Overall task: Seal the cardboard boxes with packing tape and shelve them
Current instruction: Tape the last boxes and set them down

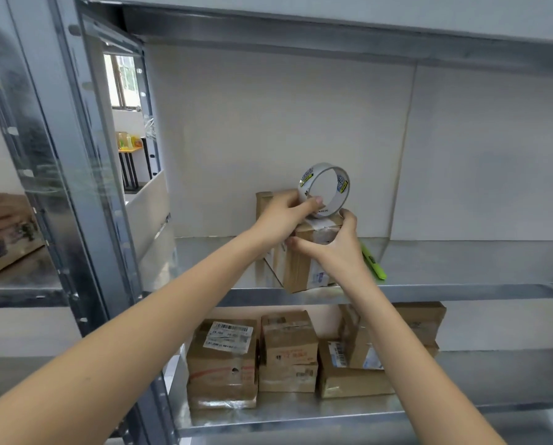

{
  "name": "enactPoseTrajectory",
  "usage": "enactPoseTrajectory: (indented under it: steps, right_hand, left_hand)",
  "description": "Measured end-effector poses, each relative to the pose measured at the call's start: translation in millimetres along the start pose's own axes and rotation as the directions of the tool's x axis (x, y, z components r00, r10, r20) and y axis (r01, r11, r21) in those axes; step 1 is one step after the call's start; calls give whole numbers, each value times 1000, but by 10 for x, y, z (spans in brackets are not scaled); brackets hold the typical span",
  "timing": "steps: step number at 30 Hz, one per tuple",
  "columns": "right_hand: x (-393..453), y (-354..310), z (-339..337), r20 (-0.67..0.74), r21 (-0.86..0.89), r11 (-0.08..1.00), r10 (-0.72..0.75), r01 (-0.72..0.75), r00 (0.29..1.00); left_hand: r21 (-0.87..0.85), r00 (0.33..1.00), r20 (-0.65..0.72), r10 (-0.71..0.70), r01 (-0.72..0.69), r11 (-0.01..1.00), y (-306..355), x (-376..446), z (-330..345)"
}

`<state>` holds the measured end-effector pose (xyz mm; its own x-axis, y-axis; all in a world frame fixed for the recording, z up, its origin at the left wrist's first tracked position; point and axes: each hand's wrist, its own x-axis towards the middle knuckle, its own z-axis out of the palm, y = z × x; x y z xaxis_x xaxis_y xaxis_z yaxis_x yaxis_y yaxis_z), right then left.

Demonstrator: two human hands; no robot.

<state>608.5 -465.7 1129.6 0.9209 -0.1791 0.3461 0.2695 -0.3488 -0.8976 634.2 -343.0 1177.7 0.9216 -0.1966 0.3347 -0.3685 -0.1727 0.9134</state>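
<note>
A small cardboard box (304,258) is stood at the front edge of the metal shelf (461,289), where its top can be reached. The roll of packing tape (324,190) is pinched upright by the left hand (284,216) just above the box, apparently so that a strip can be drawn across the flaps. The box's upper corner is clasped by the right hand (336,245) to steady it. A green cutter (374,263) is laid beside it; sealed boxes (288,351) are stacked on the shelf below.
</note>
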Motion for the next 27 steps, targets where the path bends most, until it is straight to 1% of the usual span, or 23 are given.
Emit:
enactPoseTrajectory:
  steps: [5,7,9,11,13,14,18,20,22,23,24,26,27]
  right_hand:
    - [-24,12,-13,-45,-121,991,-66,60,997]
    - [-55,-2,-3,-58,-160,985,-80,70,995]
    - [-63,-3,-2,-64,-183,981,-77,64,995]
    - [-71,-24,-26,-61,-187,981,-61,49,996]
    - [-66,-34,-53,-54,-178,983,-45,34,998]
    - [-64,-36,-60,-48,-178,984,-34,25,998]
    - [-64,-51,-49,-39,-183,983,-23,16,999]
    - [-64,-42,-43,-36,-175,985,-22,15,999]
    - [-66,-43,-48,-35,-169,985,-15,9,999]
    - [-65,-51,-50,-33,-171,985,-11,5,999]
    - [-63,-55,-51,-33,-170,985,-6,0,999]
    - [-63,-61,-55,-37,-165,986,5,-11,999]
    - [-68,-65,-62,-31,-166,986,9,-14,999]
  left_hand:
    - [96,997,-75,23,-16,995,-16,13,76]
    - [224,994,-84,67,-47,973,4,30,69]
    - [410,994,-74,85,-48,911,65,52,12]
    - [623,988,-89,127,-45,781,150,69,-94]
    - [805,972,-75,224,-73,589,239,64,-250]
    - [870,966,-54,254,-79,487,274,47,-344]
    - [981,946,44,320,-102,168,379,-54,-732]
    - [988,927,146,345,-157,5,396,-94,-886]
    - [965,898,261,354,-238,-108,373,-161,-971]
    - [958,893,287,348,-257,-129,350,-195,-992]
    - [958,898,286,336,-260,-120,312,-227,-1005]
    - [973,926,229,301,-227,-40,251,-278,-990]
    - [980,941,182,286,-198,28,207,-290,-972]
